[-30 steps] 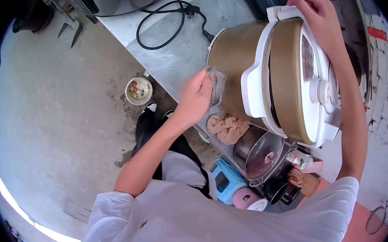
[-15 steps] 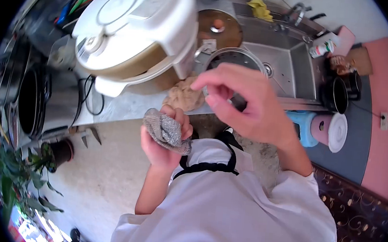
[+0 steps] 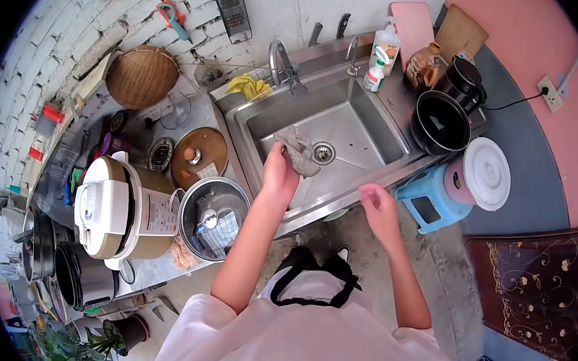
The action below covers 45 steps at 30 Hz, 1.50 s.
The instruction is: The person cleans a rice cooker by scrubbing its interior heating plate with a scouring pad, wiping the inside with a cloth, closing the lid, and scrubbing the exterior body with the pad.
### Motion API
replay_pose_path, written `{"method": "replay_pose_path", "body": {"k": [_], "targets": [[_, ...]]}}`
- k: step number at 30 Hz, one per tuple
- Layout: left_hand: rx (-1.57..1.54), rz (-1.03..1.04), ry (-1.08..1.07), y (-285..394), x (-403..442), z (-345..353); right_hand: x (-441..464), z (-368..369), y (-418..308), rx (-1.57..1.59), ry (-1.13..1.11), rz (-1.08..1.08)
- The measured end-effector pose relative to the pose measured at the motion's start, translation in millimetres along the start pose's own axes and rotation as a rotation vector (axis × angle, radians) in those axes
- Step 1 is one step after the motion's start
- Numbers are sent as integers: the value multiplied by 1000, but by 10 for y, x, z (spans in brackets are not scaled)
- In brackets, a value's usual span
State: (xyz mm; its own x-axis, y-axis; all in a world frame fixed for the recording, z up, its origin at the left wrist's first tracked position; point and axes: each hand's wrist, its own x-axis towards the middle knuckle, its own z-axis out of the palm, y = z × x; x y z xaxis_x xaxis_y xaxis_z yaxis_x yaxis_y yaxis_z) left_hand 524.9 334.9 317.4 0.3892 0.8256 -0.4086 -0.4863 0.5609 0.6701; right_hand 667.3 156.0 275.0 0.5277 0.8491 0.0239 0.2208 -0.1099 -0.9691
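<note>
From my head view, I look down at a steel sink (image 3: 361,125). My left grip (image 3: 279,178) is pinching a grey mesh cloth (image 3: 298,152) between the thumb and fingers. The cloth is all bunched up, and it hangs over the sink, just beside the round drain (image 3: 324,153) as I see it. My right grip (image 3: 381,215) is near the front edge of the sink, with its fingers bent in a soft way. I cannot tell if those fingertips are touching each other.

At the back of the sink is a bent tap (image 3: 281,68), with a yellow cloth (image 3: 247,87) beside it. To the right of the sink I see a spray bottle (image 3: 376,75), a brown jar (image 3: 422,68) and a black pot (image 3: 441,122). Below the pot is a blue stool (image 3: 431,201), and a pink bucket with a white lid (image 3: 487,174) sits near it.

On my left side, a big white and gold electric cooker (image 3: 102,207) stands on the counter (image 3: 157,272). A steel pot with a glass lid (image 3: 214,221) is right next to it. A woven basket (image 3: 143,77) and a grater (image 3: 232,12) are up by the white wall
</note>
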Motion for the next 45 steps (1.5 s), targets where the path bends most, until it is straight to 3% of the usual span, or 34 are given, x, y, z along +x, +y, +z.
{"method": "replay_pose_path", "body": {"k": [2, 3, 5, 6, 8, 9, 11, 14, 16, 20, 24, 26, 28, 29, 30, 31, 33, 34, 36, 37, 39, 40, 42, 43, 44, 45], "targets": [[402, 233, 49, -184, 568, -50, 624, 36, 90, 25, 16, -101], [550, 271, 40, -337, 1168, -433, 952, 100, 121, 82, 0, -127], [296, -159, 328, -258, 1685, -541, 1476, 191, 142, -45, -30, -161], [293, -163, 331, -233, 1885, -631, 1713, 270, 170, -78, -47, -172], [552, 71, 283, -222, 2214, -831, 2142, 473, 241, -174, -96, -218], [542, 51, 288, -237, 2343, -897, 2354, 586, 287, -242, -128, -254], [231, -4, 243, -299, 2647, -961, 2884, 924, 441, -305, -197, -223], [345, 73, 210, -448, 2855, -1051, 3481, 1386, 597, -450, -318, -180], [275, 53, 161, -426, 2895, -1048, 3678, 1703, 768, -506, -199, -511], [-12, 45, 317, -464, 2946, -980, 3639, 1652, 825, -735, -422, -304], [-57, 42, 372, -377, 2774, -704, 3408, 1605, 883, -496, -363, -426], [-110, 69, 370, -574, 2852, -742, 3088, 1615, 917, -243, -103, -331], [-67, 31, 299, -769, 2890, -826, 2722, 1696, 1207, 350, -196, 122], [-17, 11, 237, -829, 2946, -904, 2625, 1760, 1309, 369, -187, 124], [-11, 8, 373, -927, 2991, -855, 2525, 1823, 1385, 497, -162, 429], [193, -17, 422, -969, 2987, -940, 2459, 1850, 1374, 615, -139, 741], [540, -127, 598, -969, 2993, -963, 2574, 1974, 1444, 808, -226, 816], [555, -130, 603, -849, 2866, -835, 2673, 2088, 1592, 907, -307, 852], [976, 61, 603, -540, 2546, -539, 2817, 2261, 1547, 934, -376, 899], [996, 63, 609, -631, 2557, -729, 2859, 2365, 1484, 955, -380, 902], [936, 283, 736, -818, 2614, -1159, 2964, 2543, 1349, 942, -339, 697], [825, 214, 741, -710, 2494, -1082, 3039, 2571, 1253, 792, -398, 693], [486, -52, 819, -513, 2359, -901, 3076, 2637, 1143, 591, -499, 420], [208, -70, 826, -563, 2419, -1031, 3082, 2644, 1105, 544, -579, 300], [211, -77, 823, -602, 2482, -1168, 3066, 2688, 1050, 553, -639, 253], [60, 34, 670, -665, 2579, -1356, 3046, 2741, 1030, 557, -694, 205]]}}
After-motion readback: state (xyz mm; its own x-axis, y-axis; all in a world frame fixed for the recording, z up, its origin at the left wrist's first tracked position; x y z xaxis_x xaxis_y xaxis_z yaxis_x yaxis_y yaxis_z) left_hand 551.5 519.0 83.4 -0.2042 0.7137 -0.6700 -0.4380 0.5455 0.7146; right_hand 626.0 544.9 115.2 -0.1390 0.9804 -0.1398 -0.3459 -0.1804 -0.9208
